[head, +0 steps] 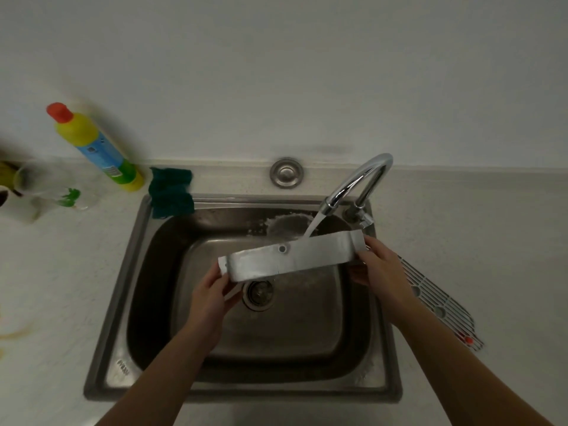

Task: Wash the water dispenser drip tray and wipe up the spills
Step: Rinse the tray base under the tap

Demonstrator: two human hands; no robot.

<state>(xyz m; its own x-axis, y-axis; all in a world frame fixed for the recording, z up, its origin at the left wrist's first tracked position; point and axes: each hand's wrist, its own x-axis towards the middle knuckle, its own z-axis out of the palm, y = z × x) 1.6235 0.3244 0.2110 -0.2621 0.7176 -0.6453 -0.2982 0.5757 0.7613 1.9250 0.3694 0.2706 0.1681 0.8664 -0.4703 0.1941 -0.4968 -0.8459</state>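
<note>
One steel sink (121, 302) sits beneath it all, and over its basin the pale drip tray (292, 256) hangs tilted, right end higher, under the stream (315, 224) from the tap (362, 176). The left hand (212, 299) and the right hand (381, 272) each curl their fingers round an end. A good rinse likely means sliding the tray sideways so water sweeps its full length and drains off the low end.

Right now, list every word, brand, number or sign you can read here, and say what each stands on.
Nothing here is legible.
Blue label on the yellow-and-green plastic bottle with red cap: printed, too blurred to read.
Stamped mark on the front left rim corner of the steel sink: too small and blurred to read.
Green print on the clear container at far left: blurred, no letters legible.
Long grey drip tray: no marking shows.
</note>
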